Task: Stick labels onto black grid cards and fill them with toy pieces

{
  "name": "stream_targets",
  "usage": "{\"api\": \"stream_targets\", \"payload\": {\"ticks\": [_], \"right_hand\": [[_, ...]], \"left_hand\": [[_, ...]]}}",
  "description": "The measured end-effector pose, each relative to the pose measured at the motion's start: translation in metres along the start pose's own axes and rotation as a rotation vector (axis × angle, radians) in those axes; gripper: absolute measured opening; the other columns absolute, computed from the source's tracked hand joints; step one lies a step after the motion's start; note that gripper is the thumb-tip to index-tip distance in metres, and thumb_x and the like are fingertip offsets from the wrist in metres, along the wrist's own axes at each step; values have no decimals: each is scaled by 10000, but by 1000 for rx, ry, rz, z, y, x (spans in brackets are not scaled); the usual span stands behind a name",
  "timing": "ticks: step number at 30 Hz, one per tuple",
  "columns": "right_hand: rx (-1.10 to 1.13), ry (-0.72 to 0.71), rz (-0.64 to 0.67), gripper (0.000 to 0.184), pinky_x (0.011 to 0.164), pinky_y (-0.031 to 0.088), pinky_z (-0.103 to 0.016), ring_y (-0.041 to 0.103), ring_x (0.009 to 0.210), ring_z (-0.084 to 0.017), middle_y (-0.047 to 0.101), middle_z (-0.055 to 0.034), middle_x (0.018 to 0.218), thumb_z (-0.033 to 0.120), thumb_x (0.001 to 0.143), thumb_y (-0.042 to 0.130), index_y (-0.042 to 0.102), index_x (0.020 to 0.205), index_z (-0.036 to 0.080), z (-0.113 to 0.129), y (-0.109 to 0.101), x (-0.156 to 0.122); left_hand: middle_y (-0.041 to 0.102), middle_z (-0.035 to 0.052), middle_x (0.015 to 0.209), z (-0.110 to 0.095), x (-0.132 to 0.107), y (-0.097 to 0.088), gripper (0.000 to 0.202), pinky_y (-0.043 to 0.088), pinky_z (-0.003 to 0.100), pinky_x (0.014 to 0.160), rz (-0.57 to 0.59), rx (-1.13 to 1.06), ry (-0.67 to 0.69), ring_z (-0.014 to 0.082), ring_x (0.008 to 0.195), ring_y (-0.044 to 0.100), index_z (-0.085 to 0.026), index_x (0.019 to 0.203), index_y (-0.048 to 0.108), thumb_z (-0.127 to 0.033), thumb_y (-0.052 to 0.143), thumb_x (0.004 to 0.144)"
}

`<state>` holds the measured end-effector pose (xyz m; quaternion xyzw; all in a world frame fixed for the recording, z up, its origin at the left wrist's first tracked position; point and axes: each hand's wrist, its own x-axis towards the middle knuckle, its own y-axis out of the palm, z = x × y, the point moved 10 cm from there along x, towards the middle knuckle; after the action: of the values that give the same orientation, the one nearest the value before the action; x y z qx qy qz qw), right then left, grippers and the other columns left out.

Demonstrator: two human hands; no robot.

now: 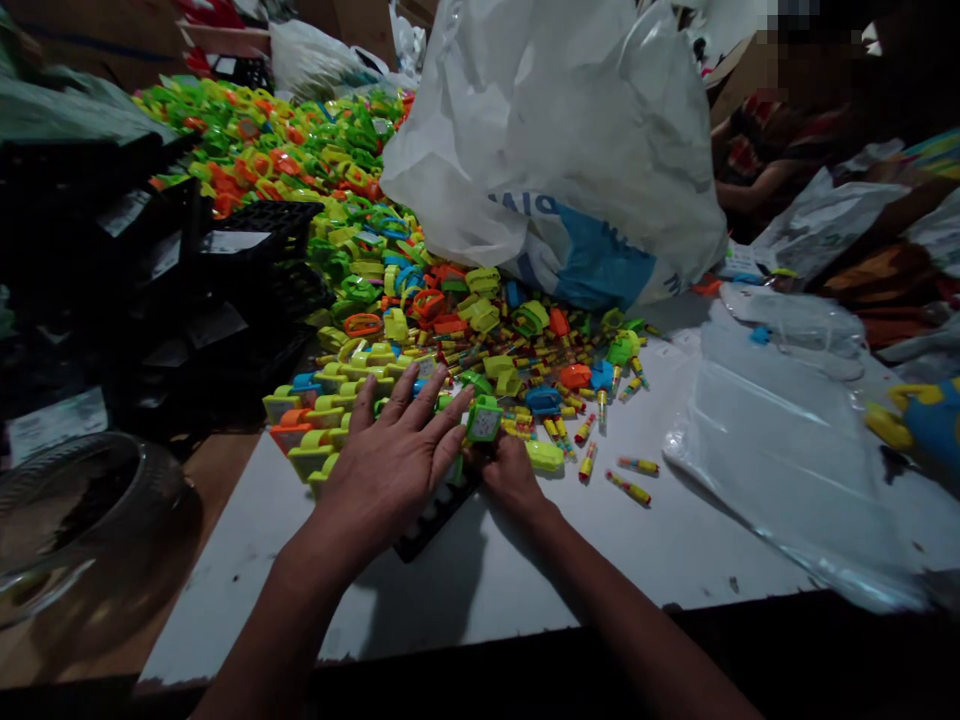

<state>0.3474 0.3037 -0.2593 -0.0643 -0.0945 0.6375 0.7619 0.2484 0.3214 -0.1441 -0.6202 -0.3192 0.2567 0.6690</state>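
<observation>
On the white table, left fingers spread loosely; right fingers seemingly grip a square-faced green toy.

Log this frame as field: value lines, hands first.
left hand: open, fingers spread over rows of plastic pieces
right hand: curled beside a green piece; grip unclear
black tray: one edge visible between the hands
loose pieces: piled beyond the hands, mostly green, yellow, orange
small tubes: scattered on the white table
white bag: beyond the tubes, blue print
clear bags: flat, at right

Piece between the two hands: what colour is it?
The piece is mostly bright green, paler and dark-speckled in the middle; best seen in the head view.
</observation>
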Motion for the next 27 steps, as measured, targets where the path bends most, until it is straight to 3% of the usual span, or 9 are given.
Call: {"api": "stream_targets", "payload": {"ticks": [4, 8, 11, 13, 15, 19, 21, 24, 27], "right_hand": [[-123, -153, -13, 130, 644, 454, -275, 545, 691, -160, 655, -26, 795, 231, 814, 504, 621, 855, 194, 15, 2, -6], [-188, -226, 35, 182, 692, 451, -288, 543, 735, -165, 630, -34, 819, 279, 890, 422, 583, 864, 199, 20, 13, -7], [-198, -251, 100, 139, 671, 447, -271, 545, 712, -156, 631, -23, 804, 260, 875, 459, 579, 846, 196, 23, 17, -6], [-208, -273, 123, 105, 673, 451, -264, 559, 727, -155, 640, -24, 828, 227, 845, 493, 590, 865, 192, 29, 8, -4], [-233, -252, 11, 141, 724, 464, -274, 584, 800, -166, 654, -39, 907, 232, 852, 494, 606, 930, 197, 34, -28, 0], [-592, 38, -476, 262, 727, 445, -323, 583, 820, -212, 637, -77, 888, 450, 872, 515, 595, 880, 201, 21, -152, 6], [-765, 173, -528, 330, 674, 419, -320, 581, 784, -227, 628, -80, 836, 521, 781, 621, 575, 834, 199, 7, -194, 11], [-799, 223, -489, 296, 607, 383, -292, 563, 679, -199, 603, -36, 695, 479, 735, 662, 540, 712, 210, -10, -224, 17], [-748, 209, -479, 275, 601, 396, -295, 559, 639, -187, 604, -29, 651, 456, 799, 577, 528, 685, 210, -9, -224, 11]], "left_hand": [[259, 16, 1570, 0, 0, 0, 481, 157, 605, 1166, -1, -9, -1, 304, 1467, 187, -352, 1462, 310, -430, 287, 987], [267, 11, 1566, 0, 0, 0, 478, 157, 602, 1169, 2, -11, 3, 296, 1472, 160, -351, 1452, 334, -440, 289, 985], [293, 15, 1557, 1, -1, -2, 466, 164, 611, 1162, -28, 7, 6, 310, 1463, 196, -366, 1425, 388, -458, 337, 971], [315, 21, 1548, 3, -1, -2, 456, 180, 616, 1155, -50, 27, 7, 320, 1452, 230, -372, 1407, 420, -456, 365, 963], [326, 28, 1543, 4, 1, -1, 460, 203, 625, 1144, -70, 41, 15, 331, 1444, 246, -370, 1402, 430, -471, 373, 956], [334, 57, 1536, 4, 10, 3, 478, 213, 648, 1131, -71, 45, 3, 360, 1438, 244, -337, 1416, 419, -465, 351, 961], [335, 71, 1536, 5, 16, 2, 476, 200, 657, 1131, -61, 38, -35, 369, 1436, 238, -322, 1420, 418, -449, 331, 969], [315, 69, 1545, 9, 18, -2, 485, 200, 670, 1124, -48, 5, -74, 363, 1441, 227, -331, 1436, 381, -464, 309, 975], [273, 49, 1561, 13, 5, -11, 508, 153, 672, 1141, -58, -16, -77, 334, 1457, 192, -348, 1449, 342, -509, 298, 969]]}}
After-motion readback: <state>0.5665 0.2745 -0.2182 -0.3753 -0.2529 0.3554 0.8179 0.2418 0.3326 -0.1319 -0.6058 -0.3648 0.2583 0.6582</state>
